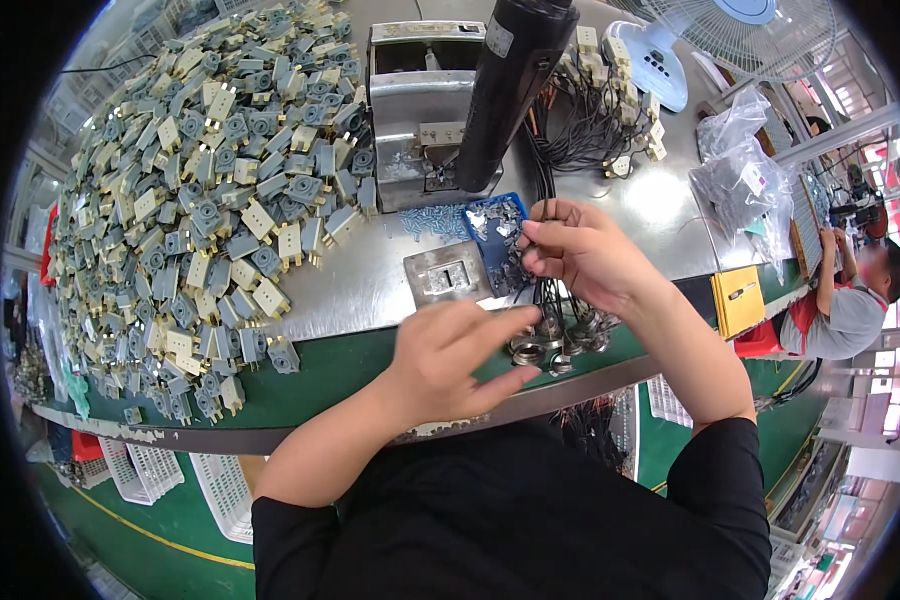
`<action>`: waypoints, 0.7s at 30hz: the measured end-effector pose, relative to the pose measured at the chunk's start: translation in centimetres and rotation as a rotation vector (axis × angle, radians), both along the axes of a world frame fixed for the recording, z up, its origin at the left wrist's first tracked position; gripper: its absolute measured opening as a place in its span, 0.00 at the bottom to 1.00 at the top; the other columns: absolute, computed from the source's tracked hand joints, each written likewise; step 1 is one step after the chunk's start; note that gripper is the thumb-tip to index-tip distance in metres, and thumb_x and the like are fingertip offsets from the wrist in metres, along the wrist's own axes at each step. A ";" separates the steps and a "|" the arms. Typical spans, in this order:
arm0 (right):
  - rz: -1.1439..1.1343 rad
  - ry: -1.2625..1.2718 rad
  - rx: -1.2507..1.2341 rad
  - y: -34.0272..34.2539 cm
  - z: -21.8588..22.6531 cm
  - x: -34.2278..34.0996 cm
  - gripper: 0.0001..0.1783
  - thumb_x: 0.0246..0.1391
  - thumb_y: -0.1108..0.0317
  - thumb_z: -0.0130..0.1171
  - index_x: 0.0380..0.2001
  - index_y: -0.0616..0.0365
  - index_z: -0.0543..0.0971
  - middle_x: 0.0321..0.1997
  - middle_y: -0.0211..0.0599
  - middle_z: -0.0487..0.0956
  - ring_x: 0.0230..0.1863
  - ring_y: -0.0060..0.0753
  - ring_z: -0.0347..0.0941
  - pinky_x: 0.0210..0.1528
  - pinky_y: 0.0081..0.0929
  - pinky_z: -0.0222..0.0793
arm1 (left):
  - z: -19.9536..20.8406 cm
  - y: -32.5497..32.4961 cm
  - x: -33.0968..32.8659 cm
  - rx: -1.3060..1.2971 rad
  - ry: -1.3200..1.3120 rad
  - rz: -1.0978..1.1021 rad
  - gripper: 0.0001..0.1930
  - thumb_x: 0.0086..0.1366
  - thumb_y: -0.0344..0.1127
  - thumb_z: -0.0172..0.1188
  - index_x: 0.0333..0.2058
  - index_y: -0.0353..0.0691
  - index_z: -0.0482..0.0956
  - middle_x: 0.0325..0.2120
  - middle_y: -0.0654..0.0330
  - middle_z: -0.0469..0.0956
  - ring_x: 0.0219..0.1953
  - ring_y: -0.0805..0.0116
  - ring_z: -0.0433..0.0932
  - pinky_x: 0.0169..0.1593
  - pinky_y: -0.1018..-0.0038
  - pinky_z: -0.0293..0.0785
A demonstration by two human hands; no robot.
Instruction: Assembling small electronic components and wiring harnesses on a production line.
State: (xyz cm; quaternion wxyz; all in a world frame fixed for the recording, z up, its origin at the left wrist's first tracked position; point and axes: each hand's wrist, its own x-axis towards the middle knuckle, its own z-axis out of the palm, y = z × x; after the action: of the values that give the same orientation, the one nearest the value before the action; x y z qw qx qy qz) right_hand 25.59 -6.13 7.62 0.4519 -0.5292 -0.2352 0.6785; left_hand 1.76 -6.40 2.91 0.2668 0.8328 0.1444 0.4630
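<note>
Head view, looking down: a cluster of small metal ring fittings [550, 340] on black wires [548, 292] lies at the near edge of the bench, between the two hands. The left hand [448, 360] hovers just beside and over the fittings, fingers loosely curled with the thumb out, gripping nothing that shows. The right hand [580, 250] is raised above them, fingertips pinched on the black wires that hang down to the fittings. Just behind sits a small blue tray [498, 240] of tiny metal parts, with a flat metal fixture block [446, 274] to its left. Farther back stand a grey press machine [420, 110] and a black cylinder [515, 85]. A large heap of grey and cream plastic parts [200, 190] covers the left of the shiny metal table [360, 290], whose front edge is green. At the right rim are a fan [740, 30], clear plastic bags [740, 170], and another person [850, 300] seated at a neighbouring bench; white baskets [150, 470] sit on the green floor [160, 515].
</note>
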 end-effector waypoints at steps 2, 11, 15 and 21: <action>-0.052 0.019 0.009 -0.3 0.3 -0.7 0.07 0.70 0.72 0.61 0.45 0.63 0.75 0.39 0.37 0.83 0.34 0.25 0.83 0.40 0.20 0.83 | 0.0 0.6 -0.2 0.008 -0.057 0.124 0.25 0.53 0.39 0.80 0.50 0.41 0.86 0.29 0.63 0.76 0.25 0.71 0.71 0.30 0.73 0.69; 0.046 -0.047 0.053 1.2 0.3 -2.0 0.11 0.71 0.65 0.61 0.42 0.65 0.76 0.33 0.38 0.84 0.29 0.28 0.83 0.31 0.20 0.80 | 0.3 2.2 -1.5 -1.108 -0.335 -0.330 0.15 0.75 0.32 0.62 0.54 0.29 0.76 0.41 0.50 0.82 0.36 0.64 0.84 0.41 0.71 0.82; 0.420 -1.204 0.540 1.3 3.2 -2.0 0.14 0.64 0.64 0.68 0.35 0.63 0.76 0.25 0.43 0.81 0.24 0.36 0.79 0.28 0.30 0.74 | -1.1 4.1 -2.8 -1.315 -0.485 -0.420 0.13 0.76 0.39 0.63 0.49 0.36 0.77 0.39 0.50 0.82 0.34 0.64 0.84 0.37 0.73 0.81; 0.354 -1.239 1.326 3.8 1.3 -2.7 0.13 0.53 0.68 0.71 0.39 0.60 0.81 0.40 0.37 0.82 0.38 0.44 0.78 0.39 0.38 0.77 | -1.8 3.9 -2.3 -1.517 -0.727 -0.461 0.12 0.77 0.39 0.62 0.48 0.35 0.77 0.38 0.50 0.82 0.30 0.68 0.81 0.36 0.73 0.79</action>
State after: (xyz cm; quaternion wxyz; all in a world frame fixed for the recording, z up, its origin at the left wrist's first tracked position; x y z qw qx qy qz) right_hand 22.86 -2.36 8.94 0.3455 -0.3870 -0.8528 0.0601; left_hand -0.53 -2.49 1.13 0.8660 0.2395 0.1475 0.4135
